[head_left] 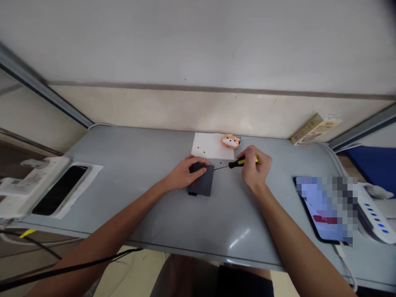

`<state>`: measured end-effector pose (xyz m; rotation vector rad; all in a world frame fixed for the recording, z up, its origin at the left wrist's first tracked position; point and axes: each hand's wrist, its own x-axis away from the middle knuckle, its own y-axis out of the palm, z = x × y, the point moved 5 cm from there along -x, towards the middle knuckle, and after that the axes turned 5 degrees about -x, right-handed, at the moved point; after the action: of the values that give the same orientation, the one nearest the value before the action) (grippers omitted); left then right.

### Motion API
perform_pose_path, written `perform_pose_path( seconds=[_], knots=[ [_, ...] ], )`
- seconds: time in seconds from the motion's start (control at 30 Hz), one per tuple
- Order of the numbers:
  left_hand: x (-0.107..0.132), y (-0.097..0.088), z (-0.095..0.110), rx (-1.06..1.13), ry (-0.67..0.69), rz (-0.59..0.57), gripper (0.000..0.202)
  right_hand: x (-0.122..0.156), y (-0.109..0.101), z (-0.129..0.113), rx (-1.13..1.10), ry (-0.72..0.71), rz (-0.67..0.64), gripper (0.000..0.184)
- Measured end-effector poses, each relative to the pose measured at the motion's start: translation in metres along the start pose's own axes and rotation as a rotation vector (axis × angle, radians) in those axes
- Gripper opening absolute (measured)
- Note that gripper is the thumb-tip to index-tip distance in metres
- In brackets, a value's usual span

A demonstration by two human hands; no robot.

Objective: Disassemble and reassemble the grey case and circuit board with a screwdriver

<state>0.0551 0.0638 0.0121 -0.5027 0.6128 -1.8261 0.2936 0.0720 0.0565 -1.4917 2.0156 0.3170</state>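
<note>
Slippage seems likeliest: should the left hand [185, 173], gripping the dark grey rectangular box [202, 185] on the glossy grey counter [142, 152], loosen, the slim black-and-yellow screwdriver [235, 163] clasped in the right hand [255, 167], tip at the box's edge, could skid.

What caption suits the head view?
Left hand holds a dark box; right hand holds a screwdriver at its edge.

Left hand [191, 172] plus right hand [255, 165]: two. One screwdriver [237, 163]. One dark flat box [202, 183]. Black-screened phone [62, 189] plus lit phone [320, 206]: two. Back white sheet [210, 144] plus side white sheet [78, 189]: two. Dark specks [204, 152]: two on back sheet, at least one on bench [130, 165]. One animal-faced case [231, 141]. One carton [315, 129]. Several cables [348, 266], too scattered for exact count.
</note>
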Motion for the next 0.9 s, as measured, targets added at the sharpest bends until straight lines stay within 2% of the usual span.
perform_pose_path(
  seconds=[0.13,0.4,0.53,0.6,0.7,0.8,0.9],
  knots=[
    [0.0,0.0,-0.001,0.004,-0.012,-0.013,0.034,0.0,0.002,-0.004,0.044,-0.07,-0.055,0.045],
    [-0.006,-0.003,-0.003,-0.038,0.002,-0.092,0.03,-0.003,-0.006,-0.003,0.074,-0.087,0.02,0.047],
    [-0.005,-0.004,0.01,-0.177,0.102,-0.074,0.029,-0.008,-0.017,0.001,0.117,-0.057,0.157,0.047],
    [-0.002,-0.003,0.02,-0.236,0.115,-0.055,0.03,-0.01,-0.019,0.004,0.134,-0.046,0.17,0.047],
    [0.001,0.001,0.03,-0.246,0.072,-0.064,0.024,-0.009,-0.014,0.006,0.175,-0.052,0.099,0.047],
    [-0.003,0.002,0.032,-0.195,-0.011,-0.078,0.019,-0.004,-0.008,0.005,0.194,-0.058,0.044,0.048],
    [-0.015,-0.004,0.027,-0.212,-0.073,-0.031,0.026,-0.001,-0.007,0.002,0.16,-0.05,0.083,0.05]
  ],
)
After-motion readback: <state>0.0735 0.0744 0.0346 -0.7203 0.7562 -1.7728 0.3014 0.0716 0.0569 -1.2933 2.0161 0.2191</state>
